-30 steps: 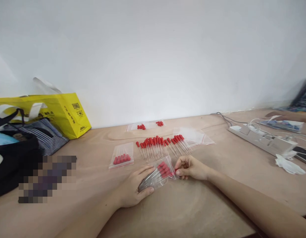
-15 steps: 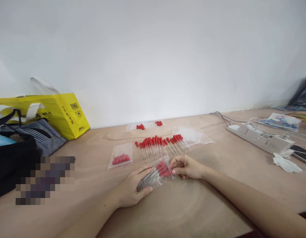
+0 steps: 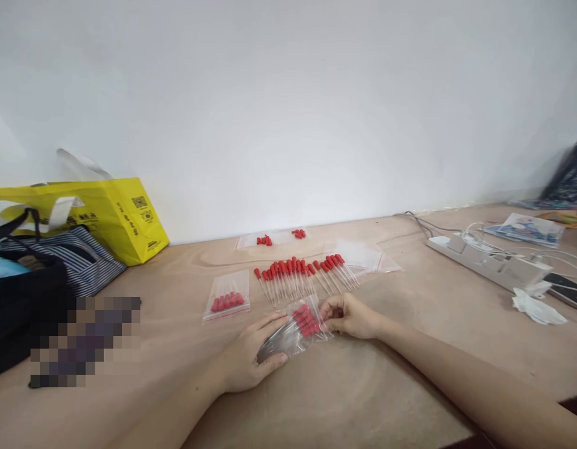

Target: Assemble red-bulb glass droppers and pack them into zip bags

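Observation:
A clear zip-lock bag (image 3: 293,337) with several red-bulbed droppers (image 3: 306,320) inside lies tilted on the table between my hands. My left hand (image 3: 251,354) is wrapped round its lower end, where the glass tubes are. With thumb and fingers pinched together, my right hand (image 3: 351,317) holds the bag's edge beside the red bulbs. Just beyond are loose droppers (image 3: 288,277) in a row, bulbs pointing away from me. Another filled zip-lock bag (image 3: 227,293), red bulbs towards me, lies flat to the left.
Flat plastic bags (image 3: 370,257) lie behind the droppers, and bags with red bulbs (image 3: 264,240) are near the wall. A yellow bag (image 3: 129,218) and striped pouch (image 3: 90,259) stand left. On the right are a power strip (image 3: 485,262), cables and a crumpled tissue (image 3: 538,305).
My right thumb and fingers have shifted slightly along the bag's edge, and more of that edge shows. My left hand keeps its grip on the lower end.

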`<move>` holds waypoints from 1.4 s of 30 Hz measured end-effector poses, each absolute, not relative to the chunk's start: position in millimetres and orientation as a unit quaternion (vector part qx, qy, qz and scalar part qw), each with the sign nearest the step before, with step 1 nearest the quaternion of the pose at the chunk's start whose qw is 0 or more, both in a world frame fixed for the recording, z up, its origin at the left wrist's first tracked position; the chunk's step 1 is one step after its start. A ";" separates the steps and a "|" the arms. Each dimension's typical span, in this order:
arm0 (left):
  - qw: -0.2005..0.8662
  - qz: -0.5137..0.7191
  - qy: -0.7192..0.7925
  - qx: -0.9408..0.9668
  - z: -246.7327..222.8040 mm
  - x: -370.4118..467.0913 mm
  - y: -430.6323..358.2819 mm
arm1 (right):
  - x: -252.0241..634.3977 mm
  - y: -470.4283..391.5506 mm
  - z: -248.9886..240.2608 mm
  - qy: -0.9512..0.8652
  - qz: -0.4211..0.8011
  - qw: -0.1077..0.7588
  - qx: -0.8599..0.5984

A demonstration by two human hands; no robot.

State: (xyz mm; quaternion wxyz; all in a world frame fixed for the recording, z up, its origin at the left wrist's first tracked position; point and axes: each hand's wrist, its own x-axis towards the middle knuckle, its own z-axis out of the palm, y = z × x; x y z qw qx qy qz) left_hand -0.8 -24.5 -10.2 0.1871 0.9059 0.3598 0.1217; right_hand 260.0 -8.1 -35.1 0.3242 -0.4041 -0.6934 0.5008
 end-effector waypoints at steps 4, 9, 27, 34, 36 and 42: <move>0.184 0.120 0.357 0.908 -8.7 -1.0 -25.4 | 258.4 -6.9 -34.5 -0.715 0.462 0.335 -0.404; 0.178 0.110 0.365 0.907 -6.4 -0.1 -25.5 | 264.3 -4.4 -30.1 -0.757 0.460 0.296 -0.357; 0.173 0.113 0.359 0.910 -7.4 -1.4 -24.8 | 282.1 78.0 -2.1 -0.585 0.094 0.289 -0.752; 0.176 0.104 0.362 0.910 0.9 1.7 -28.6 | 263.5 91.7 -7.9 -0.544 0.088 0.272 -0.789; 0.171 0.108 0.362 0.910 1.2 2.0 -29.5 | 264.1 89.9 -4.4 -0.543 0.094 0.282 -0.785; 0.155 0.118 0.354 0.915 -1.9 2.0 -29.8 | 274.6 69.9 14.2 -0.582 0.142 0.361 -0.715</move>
